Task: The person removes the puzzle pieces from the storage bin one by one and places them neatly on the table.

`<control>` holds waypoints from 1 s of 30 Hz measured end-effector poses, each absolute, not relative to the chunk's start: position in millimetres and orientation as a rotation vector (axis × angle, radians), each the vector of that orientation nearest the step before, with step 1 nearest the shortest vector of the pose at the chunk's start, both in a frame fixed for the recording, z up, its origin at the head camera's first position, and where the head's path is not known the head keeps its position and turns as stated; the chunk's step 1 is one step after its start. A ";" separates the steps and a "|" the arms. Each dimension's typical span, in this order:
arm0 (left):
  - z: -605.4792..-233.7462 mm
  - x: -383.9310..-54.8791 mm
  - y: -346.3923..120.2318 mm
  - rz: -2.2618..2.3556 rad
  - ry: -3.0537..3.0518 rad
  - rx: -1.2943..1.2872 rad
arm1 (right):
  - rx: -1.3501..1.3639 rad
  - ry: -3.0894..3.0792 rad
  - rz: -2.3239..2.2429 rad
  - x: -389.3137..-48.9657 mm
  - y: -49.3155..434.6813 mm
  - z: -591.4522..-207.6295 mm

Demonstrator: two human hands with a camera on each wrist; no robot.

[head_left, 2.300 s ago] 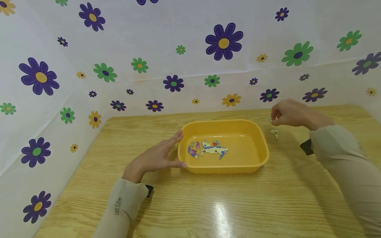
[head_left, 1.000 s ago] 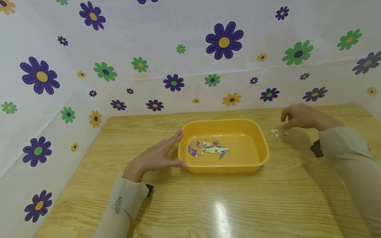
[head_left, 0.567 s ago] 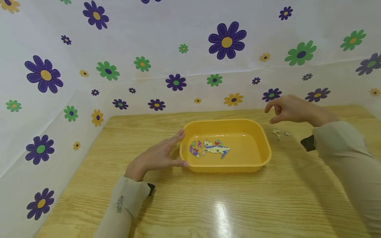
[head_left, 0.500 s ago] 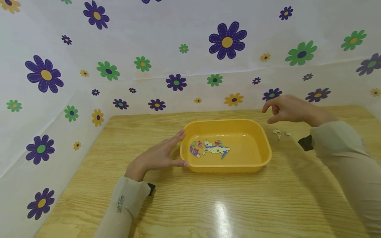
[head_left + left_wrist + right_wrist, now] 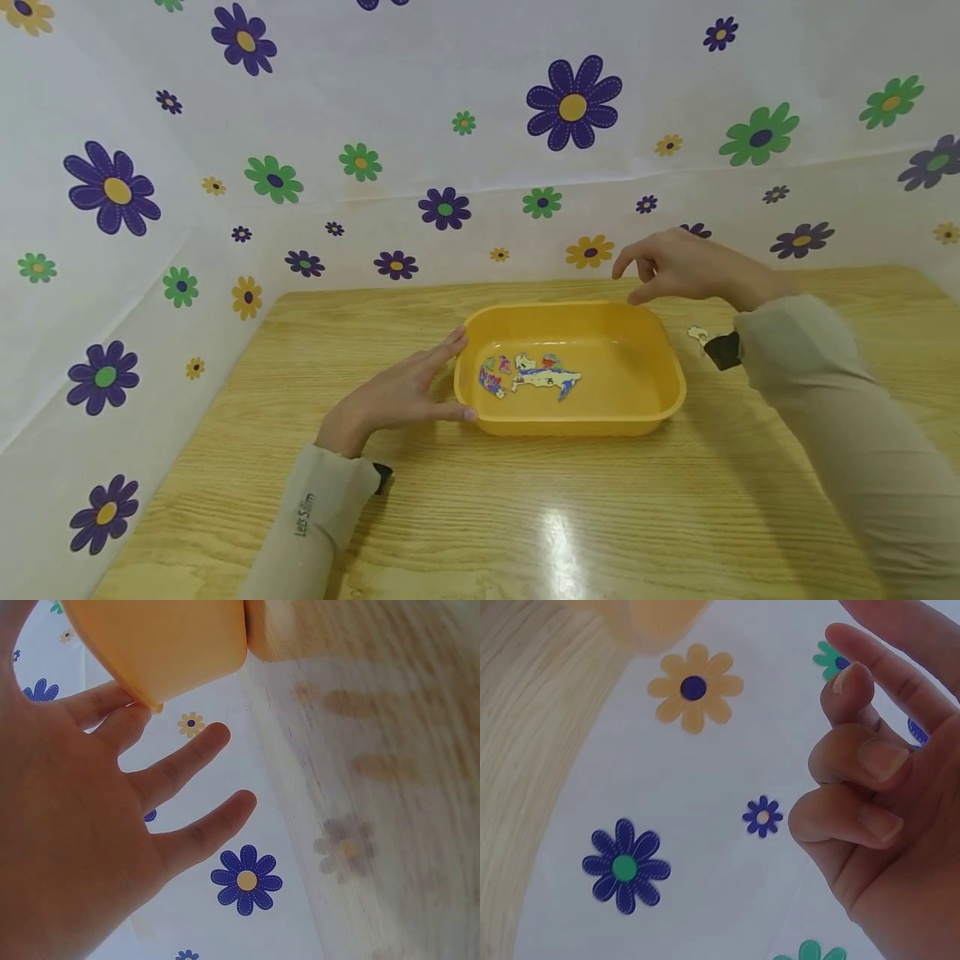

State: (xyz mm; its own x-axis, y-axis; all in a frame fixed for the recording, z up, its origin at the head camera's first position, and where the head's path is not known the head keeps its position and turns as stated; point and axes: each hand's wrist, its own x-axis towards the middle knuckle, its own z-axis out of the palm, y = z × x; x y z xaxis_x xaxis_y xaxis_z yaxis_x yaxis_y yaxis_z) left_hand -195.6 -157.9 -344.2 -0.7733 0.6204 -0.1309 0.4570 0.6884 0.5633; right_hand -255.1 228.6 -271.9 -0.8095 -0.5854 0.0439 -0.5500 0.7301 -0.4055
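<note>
A yellow plastic tray (image 5: 570,419) sits on the wooden table. My left hand (image 5: 393,404) rests against its left end, thumb at the front corner and fingers at the back corner. The left wrist view shows two fingertips at the tray's rim and the other two fingers spread straight. Over the tray's back right rim hovers my right hand (image 5: 686,268), thumb and index finger apart, holding nothing. Its other fingers (image 5: 855,821) are loosely curled in the right wrist view. Inside the tray, at left, lie several flat, irregular printed pieces (image 5: 547,377) in cream, blue and pink.
Right of the tray lies a loose cream piece (image 5: 697,333), partly covered by the black wrist strap (image 5: 723,351). A white flowered sheet (image 5: 480,58) hangs behind and at the left of the table (image 5: 465,508).
My right hand set a small piece down right of the cream piece, let go, and moved left to the tray's rim. That piece is now hidden behind my wrist. My left hand kept its place.
</note>
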 end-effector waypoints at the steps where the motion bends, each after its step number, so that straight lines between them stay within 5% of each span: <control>1: -344.1 -195.4 -158.1 0.745 2.589 0.849 | -0.941 2.836 -0.632 -255.4 224.6 -271.0; 30: -344.2 -196.1 -158.1 0.736 2.592 0.857 | -1.029 2.598 -0.706 -268.6 157.0 -304.9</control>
